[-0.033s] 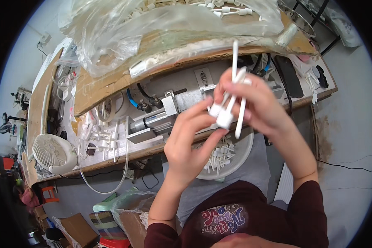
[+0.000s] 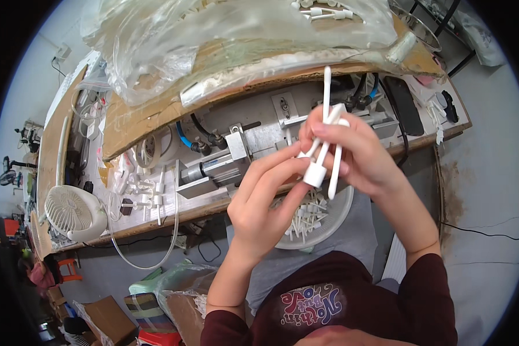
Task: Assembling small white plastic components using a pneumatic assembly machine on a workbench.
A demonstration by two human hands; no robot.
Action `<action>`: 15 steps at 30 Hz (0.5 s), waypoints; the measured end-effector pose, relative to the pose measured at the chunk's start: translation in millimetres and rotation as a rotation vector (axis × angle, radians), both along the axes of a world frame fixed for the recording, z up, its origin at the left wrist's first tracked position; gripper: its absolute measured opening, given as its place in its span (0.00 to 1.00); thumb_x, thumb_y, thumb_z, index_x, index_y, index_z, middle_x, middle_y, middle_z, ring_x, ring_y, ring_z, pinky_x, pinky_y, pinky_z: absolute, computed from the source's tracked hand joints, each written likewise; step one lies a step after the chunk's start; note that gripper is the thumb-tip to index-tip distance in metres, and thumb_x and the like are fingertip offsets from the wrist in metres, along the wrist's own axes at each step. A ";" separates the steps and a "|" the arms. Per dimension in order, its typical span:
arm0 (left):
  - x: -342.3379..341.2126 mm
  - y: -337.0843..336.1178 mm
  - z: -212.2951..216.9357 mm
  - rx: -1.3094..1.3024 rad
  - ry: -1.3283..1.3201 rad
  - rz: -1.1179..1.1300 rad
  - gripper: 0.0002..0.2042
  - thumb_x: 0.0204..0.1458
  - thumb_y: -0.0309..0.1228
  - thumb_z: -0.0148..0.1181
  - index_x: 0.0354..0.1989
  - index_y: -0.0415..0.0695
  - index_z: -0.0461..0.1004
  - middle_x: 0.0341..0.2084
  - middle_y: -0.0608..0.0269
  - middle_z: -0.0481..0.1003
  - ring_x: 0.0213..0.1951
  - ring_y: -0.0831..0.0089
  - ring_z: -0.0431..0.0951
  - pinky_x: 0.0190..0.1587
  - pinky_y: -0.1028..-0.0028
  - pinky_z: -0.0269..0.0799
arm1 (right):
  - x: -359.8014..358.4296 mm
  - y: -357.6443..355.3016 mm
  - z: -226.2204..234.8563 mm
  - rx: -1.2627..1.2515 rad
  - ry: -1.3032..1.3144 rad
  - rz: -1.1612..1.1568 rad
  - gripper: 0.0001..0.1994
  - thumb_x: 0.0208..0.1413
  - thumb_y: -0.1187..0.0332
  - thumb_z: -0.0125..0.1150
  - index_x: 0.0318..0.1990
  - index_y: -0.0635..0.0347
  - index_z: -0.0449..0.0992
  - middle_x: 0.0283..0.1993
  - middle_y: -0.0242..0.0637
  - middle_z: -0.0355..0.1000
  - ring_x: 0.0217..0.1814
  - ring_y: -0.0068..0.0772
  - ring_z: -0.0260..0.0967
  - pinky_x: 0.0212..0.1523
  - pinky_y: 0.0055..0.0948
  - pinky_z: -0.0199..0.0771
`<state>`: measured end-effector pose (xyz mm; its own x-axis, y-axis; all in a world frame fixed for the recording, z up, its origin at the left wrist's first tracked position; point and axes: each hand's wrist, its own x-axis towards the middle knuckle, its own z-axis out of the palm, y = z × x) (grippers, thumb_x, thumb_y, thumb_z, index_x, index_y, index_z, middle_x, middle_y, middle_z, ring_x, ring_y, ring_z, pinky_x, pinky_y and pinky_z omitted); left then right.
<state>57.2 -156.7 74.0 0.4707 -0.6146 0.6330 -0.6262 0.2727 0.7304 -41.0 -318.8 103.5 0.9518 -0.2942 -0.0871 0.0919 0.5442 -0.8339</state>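
My right hand [image 2: 357,144] is closed around several thin white plastic rods, among them a long one with a rounded tip [image 2: 327,92] that sticks up past the fingers. Another rod [image 2: 334,181] points down out of the same grip. Below them, a white plastic rod with a cylindrical cap [image 2: 315,175] slants between both hands. The thumb and fingers of my left hand [image 2: 259,202] pinch around its cap end. Part of a second white piece shows behind it, mostly hidden by fingers. Under my hands, a translucent bowl [image 2: 347,216] on my lap holds many similar white capped rods [image 2: 307,222].
A metal fixture with a cylinder [image 2: 205,173] and hoses runs along the bench behind my hands. Over it is a cardboard shelf [image 2: 132,130] with a plastic bag [image 2: 150,52]. A small white fan [image 2: 72,213] and loose white parts [image 2: 150,193] sit at left, a dark phone [image 2: 406,109] at right.
Both hands and the white rods have come down slightly toward me. The motion blur on the fingers and caps has gone.
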 end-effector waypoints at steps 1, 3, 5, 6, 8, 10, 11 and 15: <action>-2.7 3.8 0.2 0.008 0.033 -0.009 0.19 0.43 0.17 0.72 0.46 0.38 0.80 0.48 0.52 0.79 0.43 0.64 0.83 0.41 0.72 0.81 | -3.7 6.5 -7.0 0.020 0.038 -0.009 0.08 0.65 0.65 0.59 0.43 0.60 0.75 0.29 0.28 0.73 0.19 0.09 0.60 0.20 0.12 0.60; -3.0 8.8 0.7 0.050 0.002 -0.027 0.18 0.43 0.17 0.72 0.45 0.37 0.80 0.44 0.53 0.79 0.40 0.65 0.82 0.38 0.72 0.80 | -7.4 14.5 -16.1 0.061 0.105 -0.027 0.09 0.66 0.64 0.58 0.43 0.60 0.75 0.27 0.26 0.71 0.19 0.09 0.59 0.20 0.12 0.59; 0.2 11.3 0.5 0.113 -0.117 -0.046 0.17 0.43 0.17 0.72 0.44 0.37 0.81 0.41 0.54 0.78 0.37 0.66 0.81 0.35 0.72 0.79 | -10.7 16.1 -22.7 0.098 0.131 -0.015 0.09 0.67 0.63 0.58 0.43 0.61 0.75 0.27 0.25 0.70 0.20 0.09 0.59 0.20 0.13 0.58; -0.1 13.3 -0.2 0.118 -0.116 -0.043 0.17 0.43 0.18 0.72 0.44 0.37 0.81 0.40 0.55 0.78 0.36 0.67 0.81 0.34 0.72 0.79 | -12.9 16.5 -24.5 0.115 0.144 -0.007 0.10 0.67 0.63 0.57 0.44 0.61 0.75 0.27 0.25 0.70 0.20 0.09 0.58 0.20 0.14 0.57; -2.2 18.0 -1.9 0.124 -0.112 -0.038 0.16 0.44 0.19 0.72 0.44 0.37 0.81 0.38 0.57 0.77 0.33 0.69 0.80 0.33 0.72 0.79 | -18.4 19.6 -22.5 0.135 0.135 -0.037 0.10 0.67 0.64 0.58 0.45 0.62 0.74 0.29 0.27 0.70 0.20 0.10 0.59 0.19 0.14 0.56; -2.1 19.1 -8.9 0.141 -0.107 0.006 0.16 0.44 0.20 0.72 0.44 0.36 0.81 0.40 0.57 0.78 0.33 0.69 0.81 0.33 0.73 0.79 | -21.9 22.0 -25.4 0.141 0.124 -0.104 0.10 0.67 0.65 0.58 0.46 0.63 0.73 0.32 0.29 0.71 0.20 0.11 0.59 0.19 0.14 0.56; -1.7 19.8 -13.4 0.151 -0.105 0.029 0.16 0.45 0.21 0.72 0.44 0.36 0.81 0.41 0.57 0.78 0.33 0.69 0.81 0.33 0.73 0.79 | -26.0 19.1 -29.1 0.174 0.075 -0.080 0.09 0.66 0.67 0.58 0.47 0.63 0.72 0.34 0.32 0.72 0.20 0.12 0.59 0.19 0.14 0.56; -4.5 10.2 -30.8 0.309 -0.259 0.123 0.13 0.45 0.21 0.71 0.42 0.38 0.82 0.50 0.56 0.79 0.33 0.72 0.82 0.34 0.74 0.78 | -36.7 20.5 -29.3 0.120 0.070 -0.158 0.07 0.66 0.69 0.57 0.45 0.62 0.72 0.34 0.31 0.72 0.20 0.12 0.59 0.18 0.14 0.56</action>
<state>52.7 -146.4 43.2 0.4020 -0.7435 0.5344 -0.8140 -0.0228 0.5805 -77.7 -298.3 74.2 0.8852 -0.4224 -0.1947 0.1281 0.6239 -0.7709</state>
